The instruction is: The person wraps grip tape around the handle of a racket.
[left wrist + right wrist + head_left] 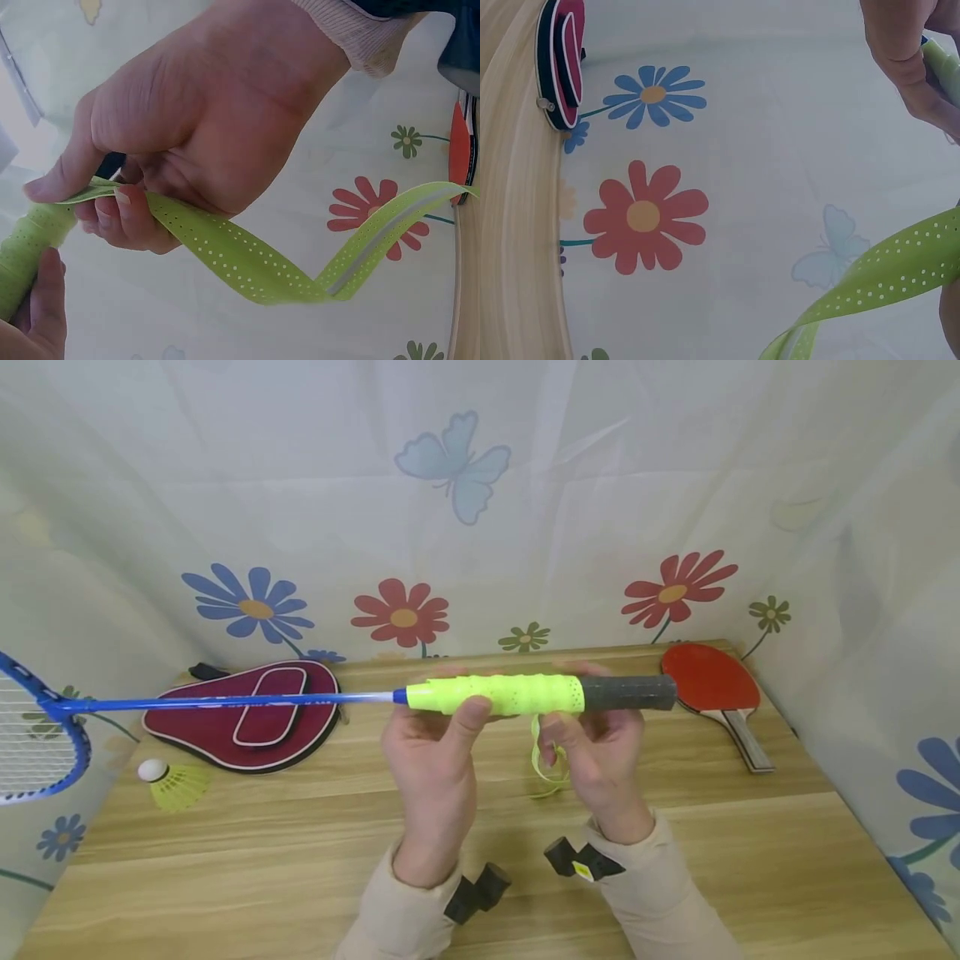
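A blue badminton racket [240, 700] lies level across the head view, its strung head cut off at the left edge. Neon yellow-green overgrip tape [517, 693] covers most of its handle, while the butt end [630, 692] shows dark grey. My left hand [435, 760] holds the wrapped part, thumb in front. At the edge of the wrapping, my right hand [600, 760] pinches the tape. In the left wrist view, the right hand [210, 105] has the perforated loose tape [240, 262] between thumb and fingers, its tail trailing away. That strip [885, 277] also crosses the right wrist view.
A maroon paddle case [202, 727] and a yellow shuttlecock [176, 783] are on the wooden table [262, 860] at the left. A red table tennis paddle [711, 681] lies at the right. Flower-printed cloth [562, 543] surrounds the back and sides.
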A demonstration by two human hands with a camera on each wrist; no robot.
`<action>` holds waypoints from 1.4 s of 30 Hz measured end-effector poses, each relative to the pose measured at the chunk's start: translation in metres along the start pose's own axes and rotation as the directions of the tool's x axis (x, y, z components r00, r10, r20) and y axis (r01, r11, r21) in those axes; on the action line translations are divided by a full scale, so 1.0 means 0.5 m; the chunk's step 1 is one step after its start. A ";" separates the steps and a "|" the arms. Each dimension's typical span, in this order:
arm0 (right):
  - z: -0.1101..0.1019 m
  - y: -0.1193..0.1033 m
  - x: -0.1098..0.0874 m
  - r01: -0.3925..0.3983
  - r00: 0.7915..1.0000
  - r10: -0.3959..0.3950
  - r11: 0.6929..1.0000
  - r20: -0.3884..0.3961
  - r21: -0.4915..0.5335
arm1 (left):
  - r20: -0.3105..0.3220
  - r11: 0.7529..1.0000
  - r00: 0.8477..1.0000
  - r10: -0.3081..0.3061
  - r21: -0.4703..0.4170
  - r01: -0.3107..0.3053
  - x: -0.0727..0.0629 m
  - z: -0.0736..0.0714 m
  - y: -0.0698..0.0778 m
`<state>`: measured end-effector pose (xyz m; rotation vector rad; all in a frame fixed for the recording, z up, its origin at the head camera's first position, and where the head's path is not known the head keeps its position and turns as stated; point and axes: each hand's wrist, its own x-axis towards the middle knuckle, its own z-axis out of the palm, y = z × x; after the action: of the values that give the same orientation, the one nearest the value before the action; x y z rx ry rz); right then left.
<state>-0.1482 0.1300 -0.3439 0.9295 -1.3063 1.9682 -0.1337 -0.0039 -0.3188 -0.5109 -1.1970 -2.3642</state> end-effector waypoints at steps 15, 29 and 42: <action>0.016 0.003 -0.001 -0.034 0.998 0.043 0.977 -0.037 0.213 | 0.045 1.000 0.999 -0.027 0.001 0.027 0.002 -0.003 0.001; 0.017 0.003 0.001 -0.065 0.995 0.073 0.991 -0.066 0.114 | 0.278 0.987 0.956 0.099 -0.148 -0.059 0.005 0.005 -0.001; 0.002 0.003 0.000 -0.032 0.999 0.029 0.995 -0.032 -0.090 | 0.166 0.995 0.983 0.079 -0.071 -0.068 0.003 0.003 0.003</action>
<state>-0.1493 0.1286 -0.3444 0.8374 -1.3882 1.9216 -0.1340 -0.0037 -0.3159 -0.7774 -1.1539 -2.3415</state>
